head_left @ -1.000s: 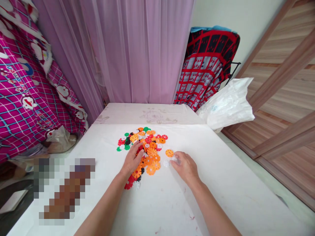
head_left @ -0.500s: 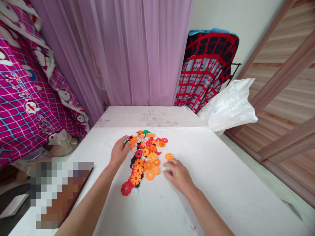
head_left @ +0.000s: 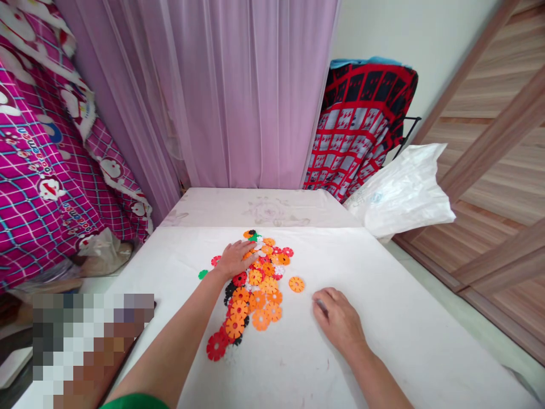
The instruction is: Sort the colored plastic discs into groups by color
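One left hand (head_left: 235, 259), one right hand (head_left: 340, 322), one bench (head_left: 409, 318), one white bag (head_left: 404, 190), one stray orange disc (head_left: 297, 284), one stray green disc (head_left: 203, 274) and one disc pile (head_left: 255, 277) (too overlapped to count).

I'd call it a room in a home. I've got a purple curtain (head_left: 238, 96) across the back, cartoon-print cloth (head_left: 42, 159) hanging left, a red-and-black checked cover (head_left: 353, 125) beside the curtain, wood panels (head_left: 494, 221) far right, faded flower print (head_left: 266, 210) at the far end of the surface (head_left: 404, 324).

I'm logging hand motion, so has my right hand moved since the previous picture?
Yes: judged against the printed flower, your right hand has moved rightward, away from the lone orange disc.
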Available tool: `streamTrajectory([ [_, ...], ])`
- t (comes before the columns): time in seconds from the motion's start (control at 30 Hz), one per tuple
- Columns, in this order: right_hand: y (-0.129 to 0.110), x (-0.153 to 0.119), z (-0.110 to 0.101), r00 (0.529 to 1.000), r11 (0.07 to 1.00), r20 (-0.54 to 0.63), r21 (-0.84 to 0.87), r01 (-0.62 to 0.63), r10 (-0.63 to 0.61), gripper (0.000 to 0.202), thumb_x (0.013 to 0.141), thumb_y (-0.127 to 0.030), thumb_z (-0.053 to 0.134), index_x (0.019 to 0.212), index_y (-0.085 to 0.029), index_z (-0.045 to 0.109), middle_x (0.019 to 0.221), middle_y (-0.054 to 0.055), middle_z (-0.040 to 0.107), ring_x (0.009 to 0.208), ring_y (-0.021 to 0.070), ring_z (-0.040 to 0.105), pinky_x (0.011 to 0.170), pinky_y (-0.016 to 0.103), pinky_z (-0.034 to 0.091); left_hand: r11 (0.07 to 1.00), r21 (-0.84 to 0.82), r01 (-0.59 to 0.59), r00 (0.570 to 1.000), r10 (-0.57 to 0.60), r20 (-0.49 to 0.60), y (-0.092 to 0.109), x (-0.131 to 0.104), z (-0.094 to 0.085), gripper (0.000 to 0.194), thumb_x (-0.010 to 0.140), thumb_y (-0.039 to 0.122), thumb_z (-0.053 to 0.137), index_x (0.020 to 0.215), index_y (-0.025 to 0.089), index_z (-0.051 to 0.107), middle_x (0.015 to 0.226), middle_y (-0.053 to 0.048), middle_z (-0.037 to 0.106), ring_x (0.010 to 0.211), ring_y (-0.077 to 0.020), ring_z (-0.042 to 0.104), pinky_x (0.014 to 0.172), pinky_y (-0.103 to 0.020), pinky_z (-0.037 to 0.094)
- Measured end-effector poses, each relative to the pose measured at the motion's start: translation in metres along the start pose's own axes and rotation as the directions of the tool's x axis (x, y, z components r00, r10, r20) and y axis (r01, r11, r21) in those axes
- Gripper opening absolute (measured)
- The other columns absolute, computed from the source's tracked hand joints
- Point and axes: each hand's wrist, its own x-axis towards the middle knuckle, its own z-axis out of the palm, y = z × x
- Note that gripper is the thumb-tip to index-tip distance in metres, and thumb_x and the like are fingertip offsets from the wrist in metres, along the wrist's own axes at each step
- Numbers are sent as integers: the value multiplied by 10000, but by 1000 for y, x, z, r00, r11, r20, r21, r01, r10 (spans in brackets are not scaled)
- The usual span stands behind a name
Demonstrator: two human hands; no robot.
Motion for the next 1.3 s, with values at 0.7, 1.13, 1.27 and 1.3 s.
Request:
streamTrajectory([
  [0.7,-25,58,-2,976,996,209,-78,-41,56,189,814,-203,597,982,-241,675,1028,43,702,990,237,567,798,338,340,952,306,-26,999,30,-11,13,-145,11,736,838,672,477,1488,347,357,1603,-131,263,1463,-382,233,1134,-661,131],
  [1.13,-61,36,1,994,989,83,134,56,-67,112,848,-223,584,905,-233,679,1046,28,712,1007,209,571,877,326,374,906,408,-108,989,138,-45,19,-144,17,860,779,745,483,1492,279,366,1592,-162,275,1457,-392,240,1126,-668,142],
  [1.27,-82,36,8,985,997,169,79,16,-29,164,806,-276,647,957,-225,685,1015,42,717,1003,234,568,874,347,375,893,432,-128,987,158,-32,19,-161,29,977,710,804,506,1512,279,318,1586,-173,285,1443,-410,260,1121,-677,137],
  [1.3,-86,36,10,982,998,188,57,4,-14,177,804,-280,648,967,-223,685,1005,43,718,1003,238,569,868,350,373,898,430,-95,990,131,-57,19,-160,30,936,733,788,498,1501,277,345,1584,-172,290,1439,-404,274,1120,-675,147],
])
